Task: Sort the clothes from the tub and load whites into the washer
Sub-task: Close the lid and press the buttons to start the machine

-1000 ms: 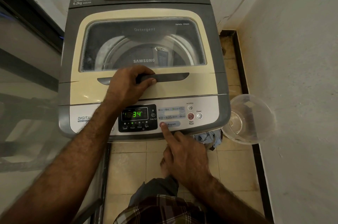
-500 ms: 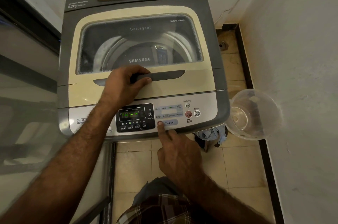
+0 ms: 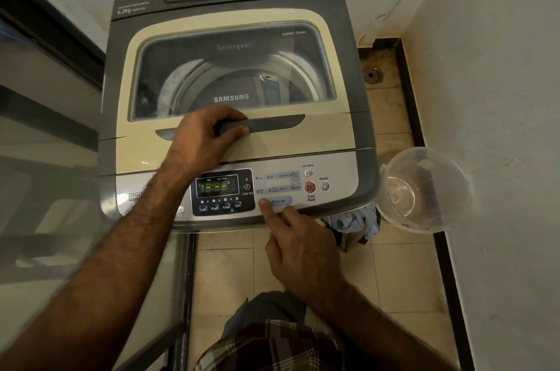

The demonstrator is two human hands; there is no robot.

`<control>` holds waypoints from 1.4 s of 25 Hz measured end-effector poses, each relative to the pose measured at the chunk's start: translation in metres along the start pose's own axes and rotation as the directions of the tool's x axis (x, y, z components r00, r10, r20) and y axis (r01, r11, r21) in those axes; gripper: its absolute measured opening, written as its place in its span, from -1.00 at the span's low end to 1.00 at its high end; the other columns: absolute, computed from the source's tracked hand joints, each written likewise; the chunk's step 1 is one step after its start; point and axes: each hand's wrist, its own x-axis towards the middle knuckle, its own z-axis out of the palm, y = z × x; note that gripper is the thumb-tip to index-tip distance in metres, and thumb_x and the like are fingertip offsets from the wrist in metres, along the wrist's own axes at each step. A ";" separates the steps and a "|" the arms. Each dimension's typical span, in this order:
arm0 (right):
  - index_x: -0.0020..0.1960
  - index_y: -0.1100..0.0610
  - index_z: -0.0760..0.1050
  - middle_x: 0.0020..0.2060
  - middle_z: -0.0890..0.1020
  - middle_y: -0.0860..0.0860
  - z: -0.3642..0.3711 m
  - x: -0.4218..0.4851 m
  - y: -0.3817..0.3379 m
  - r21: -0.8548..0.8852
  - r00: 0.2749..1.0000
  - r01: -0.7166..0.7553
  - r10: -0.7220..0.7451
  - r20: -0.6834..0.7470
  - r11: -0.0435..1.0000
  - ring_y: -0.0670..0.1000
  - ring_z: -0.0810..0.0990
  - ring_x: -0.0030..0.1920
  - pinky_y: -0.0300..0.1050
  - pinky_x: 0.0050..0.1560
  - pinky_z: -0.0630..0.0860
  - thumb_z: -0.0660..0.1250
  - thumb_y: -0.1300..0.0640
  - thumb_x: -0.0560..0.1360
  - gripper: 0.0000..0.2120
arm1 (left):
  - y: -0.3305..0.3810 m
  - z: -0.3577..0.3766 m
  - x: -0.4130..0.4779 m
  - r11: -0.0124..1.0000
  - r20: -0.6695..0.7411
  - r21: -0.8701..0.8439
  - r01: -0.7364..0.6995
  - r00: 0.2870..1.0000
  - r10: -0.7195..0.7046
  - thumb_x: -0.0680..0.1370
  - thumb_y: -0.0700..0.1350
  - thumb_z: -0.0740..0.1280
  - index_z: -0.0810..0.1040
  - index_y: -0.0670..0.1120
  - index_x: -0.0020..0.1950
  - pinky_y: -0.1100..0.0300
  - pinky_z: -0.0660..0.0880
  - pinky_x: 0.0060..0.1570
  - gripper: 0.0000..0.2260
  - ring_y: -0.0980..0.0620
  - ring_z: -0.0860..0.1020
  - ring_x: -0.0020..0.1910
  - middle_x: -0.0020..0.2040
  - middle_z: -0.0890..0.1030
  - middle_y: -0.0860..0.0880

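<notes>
A top-loading washer (image 3: pixel 362 91) stands in front of me with its cream glass lid (image 3: pixel 321 140) closed. My left hand (image 3: pixel 200 141) lies on the lid, fingers curled around the dark lid handle (image 3: pixel 272 123). My right hand (image 3: pixel 300 252) points its index finger, the tip touching the Program button (image 3: pixel 280 201); the other fingers are curled in. The green display (image 3: pixel 216 187) reads 18:--. A clear plastic tub (image 3: pixel 424 188) sits on the floor right of the washer. Blue and dark clothes (image 3: pixel 351 222) lie bunched below the washer's front right corner. The drum's contents are not visible through the glass.
A white wall (image 3: pixel 500 128) closes the right side, close to the tub. A glass door (image 3: pixel 45 158) runs along the left. A floor drain (image 3: pixel 371 75) and a white cable (image 3: pixel 394 7) are behind the washer on the right. Tiled floor (image 3: pixel 224 273) lies under my arms.
The display changed from 34 to 18:--. Both hands stayed where they were, left on the lid handle, right index finger on the Program button. My view shifted slightly.
</notes>
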 end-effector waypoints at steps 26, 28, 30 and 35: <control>0.50 0.02 0.36 -0.01 0.67 -0.03 -0.022 -0.004 0.039 0.046 0.982 -0.173 0.176 -0.063 0.984 -0.10 0.62 -0.19 -0.20 -0.31 0.60 0.06 -0.11 0.59 -0.48 | 0.002 -0.001 -0.002 1.000 -0.017 -0.014 -0.028 0.999 0.028 0.57 -0.02 0.47 0.68 0.00 0.14 0.04 0.62 0.01 -0.83 0.05 0.64 -0.04 -0.03 0.68 0.06; 0.51 -0.01 0.34 -0.06 0.67 -0.06 -0.028 -0.007 0.046 0.019 0.972 -0.220 0.221 -0.086 0.975 -0.08 0.60 -0.22 -0.14 -0.33 0.58 0.04 -0.10 0.58 -0.47 | 0.002 0.000 -0.002 1.000 -0.014 -0.015 -0.027 1.000 0.027 0.57 -0.02 0.46 0.68 -0.01 0.14 0.07 0.61 0.00 -0.83 0.04 0.64 -0.03 -0.02 0.67 0.06; 0.49 0.00 0.38 -0.10 0.68 -0.08 -0.031 -0.008 0.049 0.010 0.960 -0.259 0.258 -0.112 0.966 -0.08 0.59 -0.25 -0.18 -0.34 0.55 0.05 -0.09 0.57 -0.47 | 0.002 0.000 -0.002 1.000 -0.008 -0.025 -0.015 1.000 0.015 0.57 -0.02 0.46 0.68 -0.01 0.15 0.09 0.61 0.01 -0.82 0.03 0.64 -0.01 -0.01 0.67 0.05; 0.44 0.08 0.45 -0.03 0.71 -0.03 -0.030 -0.010 0.049 0.024 0.950 -0.272 0.272 -0.156 0.962 -0.05 0.64 -0.23 -0.11 -0.29 0.62 0.12 -0.07 0.57 -0.50 | 0.004 -0.001 -0.003 1.000 -0.005 -0.018 -0.019 1.000 0.019 0.57 -0.03 0.46 0.67 -0.02 0.17 0.09 0.60 0.03 -0.81 0.03 0.63 0.00 0.00 0.66 0.06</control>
